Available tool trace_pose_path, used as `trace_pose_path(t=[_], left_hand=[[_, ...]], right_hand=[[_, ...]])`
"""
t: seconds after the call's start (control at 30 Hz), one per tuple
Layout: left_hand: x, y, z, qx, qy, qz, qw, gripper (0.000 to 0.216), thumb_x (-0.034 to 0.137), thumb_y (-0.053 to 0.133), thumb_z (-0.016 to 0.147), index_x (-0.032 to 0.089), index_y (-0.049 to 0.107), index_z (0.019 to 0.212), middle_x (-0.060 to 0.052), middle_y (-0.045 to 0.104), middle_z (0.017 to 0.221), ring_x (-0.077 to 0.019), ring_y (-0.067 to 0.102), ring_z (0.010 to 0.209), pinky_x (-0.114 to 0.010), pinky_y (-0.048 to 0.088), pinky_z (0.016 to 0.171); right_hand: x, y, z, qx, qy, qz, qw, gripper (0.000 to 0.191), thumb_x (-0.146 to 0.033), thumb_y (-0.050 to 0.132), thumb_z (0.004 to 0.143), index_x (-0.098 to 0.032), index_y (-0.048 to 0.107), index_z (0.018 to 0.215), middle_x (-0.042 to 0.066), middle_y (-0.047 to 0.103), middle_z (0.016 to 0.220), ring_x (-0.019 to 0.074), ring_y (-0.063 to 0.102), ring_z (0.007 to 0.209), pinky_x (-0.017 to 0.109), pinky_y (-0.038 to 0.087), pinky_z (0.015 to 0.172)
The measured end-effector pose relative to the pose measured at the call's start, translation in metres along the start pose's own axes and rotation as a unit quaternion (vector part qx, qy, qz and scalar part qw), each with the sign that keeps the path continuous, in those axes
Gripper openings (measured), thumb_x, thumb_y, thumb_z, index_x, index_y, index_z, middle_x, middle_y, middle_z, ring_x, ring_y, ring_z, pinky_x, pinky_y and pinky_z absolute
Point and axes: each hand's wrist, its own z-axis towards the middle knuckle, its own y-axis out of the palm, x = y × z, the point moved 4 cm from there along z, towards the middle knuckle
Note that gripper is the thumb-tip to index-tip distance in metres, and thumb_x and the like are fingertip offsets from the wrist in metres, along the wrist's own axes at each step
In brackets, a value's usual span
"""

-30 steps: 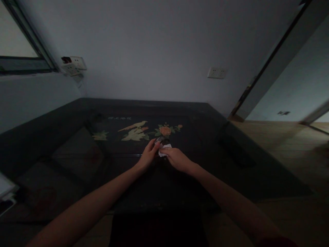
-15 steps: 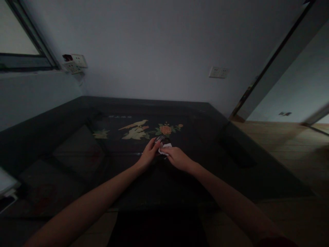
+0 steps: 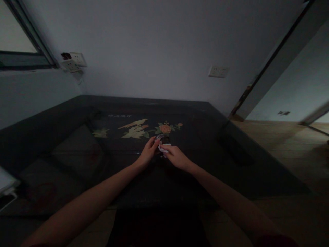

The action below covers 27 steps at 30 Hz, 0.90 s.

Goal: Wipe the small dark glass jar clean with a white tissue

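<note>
At the table's middle: a small, dark, glossy, rounded object (image 3: 162,138) sits between two bare hands, just on the near side of a painted orange flower; whether it touches the surface below, I cannot tell.
Left hand: the left hand (image 3: 148,151) is curled closed around the left side of the dark object, thumb toward the person.
Right hand: the right hand (image 3: 178,158) pinches a crumpled white sheet, paper or cloth (image 3: 166,148), thumb and fingers drawn together, against the object's near side.
Tabletop: a wide, dark, shiny table (image 3: 154,187) carries a picture of a pale yellow bird (image 3: 135,123), an orange flower with green leaves (image 3: 165,128) and more pale leaves to the left.
Writing: above the bird runs a short row of pale characters (image 3: 119,116), Chinese by their look, too blurred for me to read surely; any marking on the held object is too small and dim to make out.
Right of the table: a dark oblong shape (image 3: 235,149) shows on the tabletop, thing or reflection I cannot say.
Wall: a white double socket (image 3: 218,71) faces the person, bearing no legible brand.
</note>
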Motion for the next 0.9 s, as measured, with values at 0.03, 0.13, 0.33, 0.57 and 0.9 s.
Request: trace_pose_path(t=[0.03,0.13,0.33,0.57,0.9], left_hand=[[0.000,0.000,0.000,0.004,-0.001,0.005,1.000,0.045,0.049,0.069,0.070,0.020,0.058,0.103,-0.001,0.063,0.086,-0.0140,0.059,0.072,-0.023,0.049,0.061],[0.000,-0.001,0.000,0.013,0.008,0.019,1.000,0.046,0.050,0.068,0.071,0.020,0.057,0.105,0.000,0.062,0.082,-0.0124,0.057,0.066,-0.021,0.047,0.055],[0.001,0.000,-0.002,0.008,-0.009,-0.004,1.000,0.042,0.047,0.069,0.071,0.021,0.058,0.103,-0.001,0.064,0.087,-0.0146,0.060,0.073,-0.023,0.050,0.059],[0.004,0.002,-0.004,0.012,-0.014,-0.021,1.000,0.043,0.047,0.070,0.071,0.019,0.059,0.101,-0.003,0.062,0.091,-0.0134,0.059,0.074,-0.020,0.050,0.057],[0.004,0.002,-0.005,0.004,-0.012,-0.026,1.000,0.041,0.048,0.070,0.071,0.019,0.059,0.099,-0.001,0.062,0.085,-0.0132,0.059,0.072,-0.021,0.050,0.059]], right_hand=[[0.003,0.001,0.001,0.019,0.020,0.071,0.997,0.037,-0.007,0.046,0.082,-0.014,0.062,0.115,0.009,0.069,0.105,0.0210,0.063,0.098,0.034,0.047,0.087],[0.009,0.004,0.005,0.054,0.059,0.208,0.975,0.034,-0.011,0.047,0.083,-0.013,0.061,0.113,0.005,0.070,0.095,0.0174,0.064,0.084,0.030,0.049,0.079],[0.001,-0.002,0.002,-0.003,0.015,0.018,1.000,0.030,-0.009,0.046,0.084,-0.012,0.063,0.109,0.010,0.070,0.101,0.0204,0.063,0.091,0.033,0.048,0.082],[-0.010,-0.005,-0.003,-0.089,-0.097,-0.355,0.925,0.037,-0.005,0.044,0.087,-0.008,0.058,0.121,0.018,0.064,0.118,0.0260,0.059,0.111,0.039,0.044,0.098],[-0.008,-0.002,-0.002,-0.030,-0.035,-0.240,0.970,0.043,0.000,0.045,0.081,-0.013,0.063,0.117,0.013,0.067,0.116,0.0236,0.061,0.109,0.038,0.046,0.097]])
